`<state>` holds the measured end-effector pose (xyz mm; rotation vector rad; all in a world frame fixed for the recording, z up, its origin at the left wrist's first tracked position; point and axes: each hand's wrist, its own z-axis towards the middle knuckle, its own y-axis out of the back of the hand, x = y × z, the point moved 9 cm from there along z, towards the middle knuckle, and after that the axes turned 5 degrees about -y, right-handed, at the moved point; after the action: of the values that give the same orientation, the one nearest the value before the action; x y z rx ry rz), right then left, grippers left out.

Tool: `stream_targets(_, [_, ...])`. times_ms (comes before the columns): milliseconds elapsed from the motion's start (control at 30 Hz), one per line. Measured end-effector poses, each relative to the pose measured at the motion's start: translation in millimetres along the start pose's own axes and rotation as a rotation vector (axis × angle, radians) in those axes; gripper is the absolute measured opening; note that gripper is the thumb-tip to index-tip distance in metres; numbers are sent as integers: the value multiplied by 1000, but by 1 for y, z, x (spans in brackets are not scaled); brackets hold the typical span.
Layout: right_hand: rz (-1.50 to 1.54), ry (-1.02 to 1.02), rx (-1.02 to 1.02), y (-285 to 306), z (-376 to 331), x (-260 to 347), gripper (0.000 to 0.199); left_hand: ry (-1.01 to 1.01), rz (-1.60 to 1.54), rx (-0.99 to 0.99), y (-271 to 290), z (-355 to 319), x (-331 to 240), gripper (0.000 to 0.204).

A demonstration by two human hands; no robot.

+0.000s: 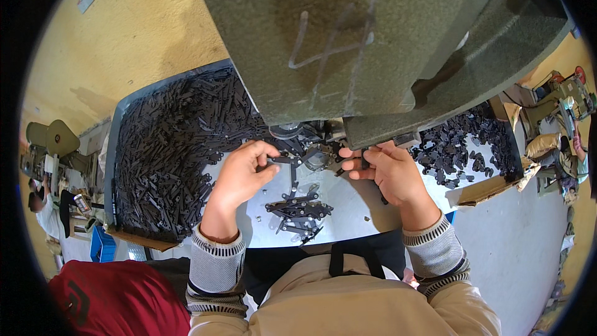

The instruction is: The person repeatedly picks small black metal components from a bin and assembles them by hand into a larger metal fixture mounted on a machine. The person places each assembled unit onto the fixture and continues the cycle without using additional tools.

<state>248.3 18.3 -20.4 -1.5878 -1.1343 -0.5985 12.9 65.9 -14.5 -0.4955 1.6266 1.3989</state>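
My left hand [244, 173] is closed, its thumb and forefinger at the end of a black linked strip [293, 174] on the work surface. My right hand [393, 173] has its fingers curled around a small black link piece [365, 159], partly hidden by the fingers. Between the hands, under the machine head [323, 43], is a round metal part [317, 159] with black links about it. Closer to me lies a heap of joined black strips [301, 213].
A wide tray [113, 149] full of long black strips stands at the left. At the right, small black plates [463, 143] lie behind a cardboard edge [485, 194]. A blue crate [103, 244] stands lower left, near red cloth [124, 298]. Other people sit at machines on both sides.
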Motion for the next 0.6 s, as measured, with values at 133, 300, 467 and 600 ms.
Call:
stream_targets(133, [-48, 6, 9, 1, 0, -5, 21, -99, 129, 44, -7, 9, -10, 16])
stream_targets(300, [-91, 2, 22, 1, 1, -8, 12, -90, 274, 136, -2, 2, -11, 16])
stream_targets(467, [-128, 34, -24, 1, -4, -8, 6, -200, 358, 134, 6, -7, -20, 13])
stream_targets(600, [-213, 55, -92, 5, -8, -2, 11, 90, 183, 111, 24, -19, 3, 13])
